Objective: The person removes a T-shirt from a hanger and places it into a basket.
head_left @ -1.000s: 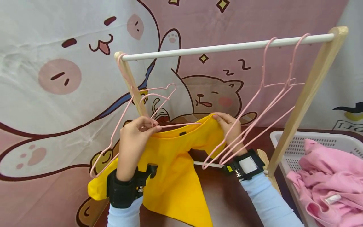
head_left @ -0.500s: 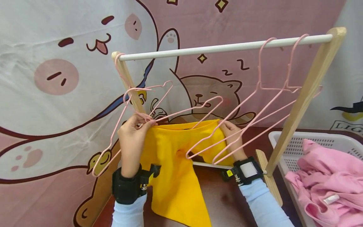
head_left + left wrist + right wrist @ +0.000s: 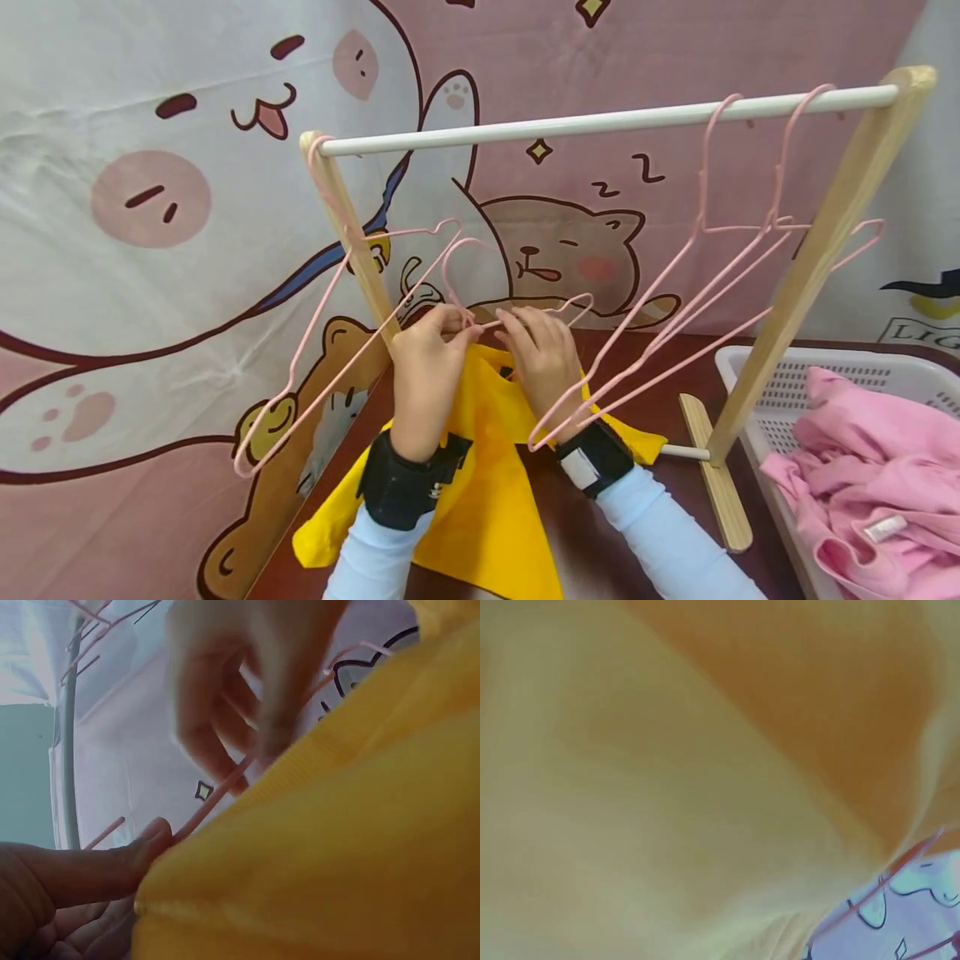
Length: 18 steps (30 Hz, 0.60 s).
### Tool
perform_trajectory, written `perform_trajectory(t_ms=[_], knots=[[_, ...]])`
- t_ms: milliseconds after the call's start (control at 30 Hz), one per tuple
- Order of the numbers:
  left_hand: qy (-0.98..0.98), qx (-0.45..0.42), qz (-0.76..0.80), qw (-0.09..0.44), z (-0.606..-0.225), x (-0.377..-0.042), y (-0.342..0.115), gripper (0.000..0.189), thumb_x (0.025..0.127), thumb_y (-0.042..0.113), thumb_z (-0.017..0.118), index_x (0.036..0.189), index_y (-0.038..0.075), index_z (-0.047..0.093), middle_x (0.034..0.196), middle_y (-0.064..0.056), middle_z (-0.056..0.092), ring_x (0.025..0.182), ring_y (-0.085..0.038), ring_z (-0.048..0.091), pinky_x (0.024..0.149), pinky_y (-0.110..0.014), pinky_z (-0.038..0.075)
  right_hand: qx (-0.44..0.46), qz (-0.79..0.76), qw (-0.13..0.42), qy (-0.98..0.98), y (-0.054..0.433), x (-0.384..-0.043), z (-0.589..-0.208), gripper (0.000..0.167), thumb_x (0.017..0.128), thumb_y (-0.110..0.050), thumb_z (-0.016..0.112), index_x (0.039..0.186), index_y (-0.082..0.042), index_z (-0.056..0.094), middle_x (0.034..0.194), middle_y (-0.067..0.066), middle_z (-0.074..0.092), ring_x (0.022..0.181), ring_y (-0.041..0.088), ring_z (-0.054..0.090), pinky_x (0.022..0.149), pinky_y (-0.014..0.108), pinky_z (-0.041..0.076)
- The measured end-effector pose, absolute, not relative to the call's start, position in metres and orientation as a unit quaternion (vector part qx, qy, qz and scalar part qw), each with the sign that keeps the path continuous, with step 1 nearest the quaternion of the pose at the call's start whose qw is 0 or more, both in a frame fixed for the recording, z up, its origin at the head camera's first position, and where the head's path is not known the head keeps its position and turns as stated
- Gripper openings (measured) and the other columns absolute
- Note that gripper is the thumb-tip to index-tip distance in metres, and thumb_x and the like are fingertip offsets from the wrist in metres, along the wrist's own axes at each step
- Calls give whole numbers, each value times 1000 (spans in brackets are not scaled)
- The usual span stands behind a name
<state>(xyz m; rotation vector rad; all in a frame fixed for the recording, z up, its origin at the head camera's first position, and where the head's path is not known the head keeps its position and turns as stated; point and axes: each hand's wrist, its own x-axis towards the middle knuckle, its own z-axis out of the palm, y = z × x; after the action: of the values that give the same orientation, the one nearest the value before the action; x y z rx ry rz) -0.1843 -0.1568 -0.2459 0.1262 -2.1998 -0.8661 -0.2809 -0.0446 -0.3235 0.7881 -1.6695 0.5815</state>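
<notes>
A yellow shirt [image 3: 491, 500] hangs from my hands, its neckline bunched at the top, with a pink wire hanger [image 3: 214, 799] running along the neckline. My left hand [image 3: 431, 383] pinches the hanger and the cloth edge between thumb and fingers. Close to its right, my right hand [image 3: 546, 362] has its thumb and fingers curled at the same wire; it looks slightly blurred in the left wrist view. Cloth of the yellow shirt [image 3: 652, 795] fills most of the right wrist view and hides the hand there.
A small rack with a white rail [image 3: 600, 125] and wooden posts [image 3: 847, 225] stands around my hands. Pink hangers [image 3: 701, 192] hang at its right, another pink hanger [image 3: 318, 325] at its left. Pink clothes [image 3: 885, 467] fill a white basket [image 3: 750, 367] at the right.
My right hand has let go of the neckline's right side and moved left to the hanger beside my left hand. My left hand has shifted right, and the shirt's right sleeve now hangs loose.
</notes>
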Motion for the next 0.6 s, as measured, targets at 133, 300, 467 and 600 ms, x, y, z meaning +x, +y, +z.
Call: perform_trajectory(t_ms=[133,300,467,600], knots=[[-884,42,-344,314,-252,-180,-157,22,78,18,71,94,4,70,87,-10,73,75,-20,69,71,-28,56,313,236,622,-678,-40,-295,-318,11,86,-3,62,95,-5,68,89,9,70,84,26,64,82,35,53],[-930,66,-263,248,-268,-156,-161,17,82,24,67,89,9,73,80,-5,72,59,-13,59,53,-22,47,276,253,615,-695,-21,-317,-322,23,83,11,54,95,-3,67,91,10,68,88,28,61,83,33,52],[-943,52,-236,227,-274,-127,-158,15,81,25,67,87,12,73,77,-2,72,57,-7,59,51,-16,43,246,256,563,-746,5,-339,-329,29,81,14,50,103,-1,63,97,15,63,93,32,58,87,37,50],[-942,30,-283,176,-273,-108,-160,16,82,29,65,86,15,73,76,4,71,60,-1,57,55,-15,46,215,277,542,-764,20,-354,-331,31,81,15,48,105,1,61,100,19,62,96,36,56,90,41,46]])
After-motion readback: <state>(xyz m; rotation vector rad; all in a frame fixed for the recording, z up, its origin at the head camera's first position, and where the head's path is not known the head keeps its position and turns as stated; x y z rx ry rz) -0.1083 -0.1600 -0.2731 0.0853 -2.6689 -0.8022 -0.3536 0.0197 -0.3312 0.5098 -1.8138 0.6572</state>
